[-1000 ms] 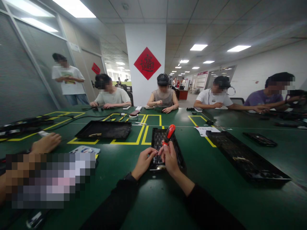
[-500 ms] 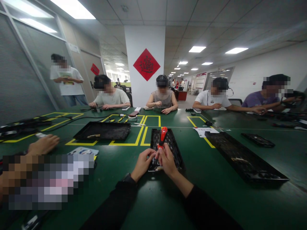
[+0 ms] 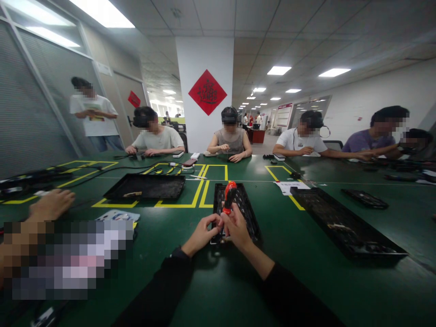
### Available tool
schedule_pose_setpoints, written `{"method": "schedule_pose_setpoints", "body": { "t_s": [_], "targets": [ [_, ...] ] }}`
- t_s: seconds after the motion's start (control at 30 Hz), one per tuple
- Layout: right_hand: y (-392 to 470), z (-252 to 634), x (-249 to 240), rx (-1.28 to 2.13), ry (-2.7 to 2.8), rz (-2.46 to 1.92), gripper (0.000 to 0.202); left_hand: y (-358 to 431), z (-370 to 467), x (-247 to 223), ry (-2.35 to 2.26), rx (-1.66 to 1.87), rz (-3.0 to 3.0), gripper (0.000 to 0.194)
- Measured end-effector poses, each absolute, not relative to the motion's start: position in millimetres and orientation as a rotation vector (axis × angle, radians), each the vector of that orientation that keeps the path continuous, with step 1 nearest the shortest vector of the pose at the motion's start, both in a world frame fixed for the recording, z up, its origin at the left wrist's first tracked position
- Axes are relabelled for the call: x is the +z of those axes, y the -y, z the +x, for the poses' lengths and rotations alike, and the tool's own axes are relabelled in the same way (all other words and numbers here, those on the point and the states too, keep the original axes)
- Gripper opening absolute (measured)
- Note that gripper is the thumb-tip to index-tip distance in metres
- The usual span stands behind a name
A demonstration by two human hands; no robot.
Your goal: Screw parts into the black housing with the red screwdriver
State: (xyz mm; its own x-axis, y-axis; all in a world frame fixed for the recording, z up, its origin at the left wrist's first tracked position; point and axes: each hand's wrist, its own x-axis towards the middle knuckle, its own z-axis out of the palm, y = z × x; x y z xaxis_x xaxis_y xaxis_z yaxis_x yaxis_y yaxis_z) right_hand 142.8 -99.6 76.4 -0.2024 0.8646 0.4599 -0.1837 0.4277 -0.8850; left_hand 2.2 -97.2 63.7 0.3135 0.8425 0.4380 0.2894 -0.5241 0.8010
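A screwdriver point(image 3: 230, 196) with a red and black handle stands nearly upright, handle up, in front of me. My right hand point(image 3: 238, 230) is closed around its lower part, just under the red collar. Close against it, my left hand point(image 3: 203, 234) has thumb and fingertips pinched together; what lies between them is too small to make out. Both hands are above the near part of a black keyboard-like casing point(image 3: 252, 225), which is full of small raised shapes. The screwdriver's tip is hidden behind my fingers.
Black trays lie on the green table, one at left point(image 3: 146, 187) and a long one at right point(image 3: 344, 227). A small black panel point(image 3: 364, 198) and a paper sheet point(image 3: 291, 187) are nearby. A neighbour's hand point(image 3: 52, 203) rests at left. Several people sit opposite.
The screwdriver's handle has shifted slightly left and down. My left hand has moved a little left. The neighbour's hand at left has drawn further left.
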Motion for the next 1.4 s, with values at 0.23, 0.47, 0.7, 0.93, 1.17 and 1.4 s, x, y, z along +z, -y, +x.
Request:
{"method": "schedule_pose_setpoints", "body": {
  "t_s": [0.23,0.47,0.7,0.93,1.17,1.4],
  "targets": [
    [98.5,143.0,76.7,1.077,1.411,-0.608,0.02,97.7,2.0,67.8,-1.017,1.098,1.967,0.023],
    [100.0,142.9,78.9,1.104,1.36,-0.605,0.023,97.5,-1.3,69.4,-0.963,1.07,1.985,0.02],
    [100.9,140.5,79.9,1.048,1.37,-0.615,0.023,94.1,-1.9,64.8,-0.992,1.092,1.958,0.02],
    [102.4,138.8,78.4,1.096,1.323,-0.604,0.027,95.2,1.5,62.5,-1.006,1.106,1.916,0.021],
    [103.1,144.0,79.2,1.052,1.389,-0.612,0.02,95.9,-3.7,66.1,-0.98,1.067,1.994,0.02],
    [102.9,140.7,76.8,1.07,1.354,-0.584,0.023,93.8,2.6,60.3,-1.004,1.104,1.968,0.019]
  ]
}}
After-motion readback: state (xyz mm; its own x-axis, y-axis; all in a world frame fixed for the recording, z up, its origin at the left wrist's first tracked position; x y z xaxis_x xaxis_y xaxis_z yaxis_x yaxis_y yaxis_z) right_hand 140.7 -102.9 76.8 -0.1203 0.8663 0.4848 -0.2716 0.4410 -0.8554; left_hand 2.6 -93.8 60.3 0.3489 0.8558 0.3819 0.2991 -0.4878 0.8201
